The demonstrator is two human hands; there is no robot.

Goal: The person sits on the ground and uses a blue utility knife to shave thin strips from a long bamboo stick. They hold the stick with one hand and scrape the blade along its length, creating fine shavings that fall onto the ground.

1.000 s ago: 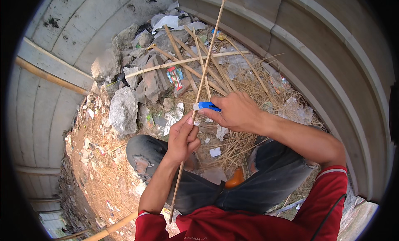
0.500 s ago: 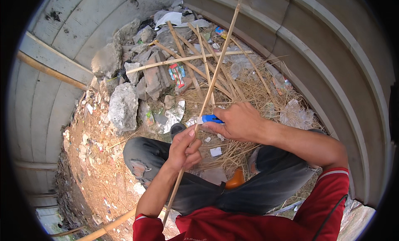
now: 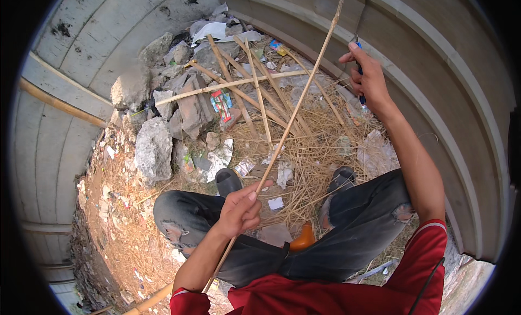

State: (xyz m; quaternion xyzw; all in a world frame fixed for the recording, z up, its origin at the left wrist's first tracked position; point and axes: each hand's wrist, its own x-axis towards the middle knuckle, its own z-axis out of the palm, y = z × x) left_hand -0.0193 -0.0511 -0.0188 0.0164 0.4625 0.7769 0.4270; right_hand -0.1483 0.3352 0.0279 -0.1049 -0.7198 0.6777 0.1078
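A long, thin bamboo strip (image 3: pixel 296 113) runs slantwise across the middle of the view, its far tip high and its near end beside my left forearm. Around its lower part my left hand (image 3: pixel 239 213) is closed, thumb on top, above my left leg. Far to the right, near the ribbed wall, my right hand (image 3: pixel 370 79) grips a blue utility knife (image 3: pixel 360 70). The thin blade tip points up, away from me. Knife and strip are well apart.
Several bamboo pieces (image 3: pixel 256 87) lie crossed ahead, over straw-like shavings (image 3: pixel 306 157). Rough rocks (image 3: pixel 156 147) and litter sit to the left. An orange object (image 3: pixel 304 238) rests between my legs. A ribbed metal wall (image 3: pixel 434 98) curves along the right, pale panels (image 3: pixel 40 136) the left.
My right hand with the knife has swung up and right, away from the strip it was against. My left hand still holds the strip, which has tilted rightward at its far end.
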